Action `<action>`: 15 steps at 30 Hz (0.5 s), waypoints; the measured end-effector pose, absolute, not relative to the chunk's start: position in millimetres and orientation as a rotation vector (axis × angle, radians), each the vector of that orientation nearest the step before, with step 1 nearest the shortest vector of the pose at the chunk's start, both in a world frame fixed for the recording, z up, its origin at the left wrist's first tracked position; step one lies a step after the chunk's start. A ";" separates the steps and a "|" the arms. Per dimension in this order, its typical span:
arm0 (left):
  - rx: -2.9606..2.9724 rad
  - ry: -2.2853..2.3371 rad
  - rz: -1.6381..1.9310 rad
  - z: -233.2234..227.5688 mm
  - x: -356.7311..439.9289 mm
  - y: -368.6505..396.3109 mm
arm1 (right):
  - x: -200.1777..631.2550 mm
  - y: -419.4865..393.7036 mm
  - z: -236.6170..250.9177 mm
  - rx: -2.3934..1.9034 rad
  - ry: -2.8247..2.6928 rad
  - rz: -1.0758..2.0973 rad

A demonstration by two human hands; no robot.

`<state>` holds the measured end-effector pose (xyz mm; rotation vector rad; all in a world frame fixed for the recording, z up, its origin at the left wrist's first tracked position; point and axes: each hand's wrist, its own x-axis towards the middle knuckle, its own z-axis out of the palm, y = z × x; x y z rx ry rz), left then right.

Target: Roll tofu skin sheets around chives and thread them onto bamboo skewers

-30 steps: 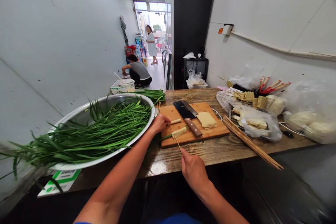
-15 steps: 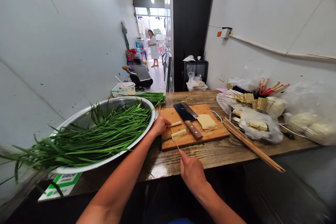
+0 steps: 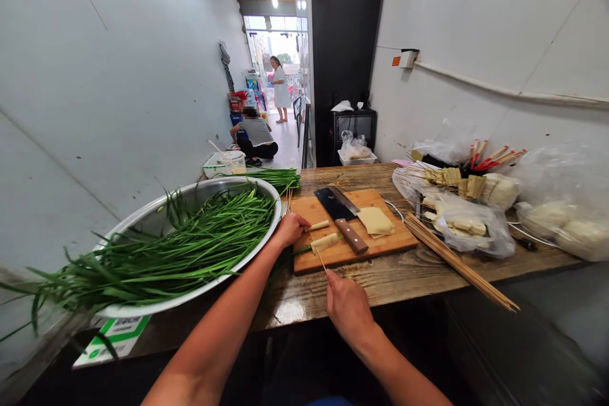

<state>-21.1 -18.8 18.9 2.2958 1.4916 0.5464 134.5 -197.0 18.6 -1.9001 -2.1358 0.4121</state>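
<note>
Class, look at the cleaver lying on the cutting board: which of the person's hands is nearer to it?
Left. The left hand rests at the cutting board's left edge, level with the cleaver. The right hand is off the board, nearer the person, pinching a skewer.

Cutting board: 1. Cleaver: 1. Tofu rolls on the board: 2 – one, another. Flat tofu-sheet stack: 1. Metal basin of chives: 1. Loose chive bundle: 1. Skewer bundle: 1. People in the corridor: 2.
</note>
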 end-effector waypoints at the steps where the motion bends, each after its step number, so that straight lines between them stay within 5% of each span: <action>1: 2.293 1.495 0.550 19.3 -21.1 -18.8 | 134.0 -196.6 20.2 -1.904 -2.138 0.407; 15: 2.277 1.501 0.550 22.4 -19.8 -17.5 | 127.2 -190.0 20.7 -1.898 -2.134 0.406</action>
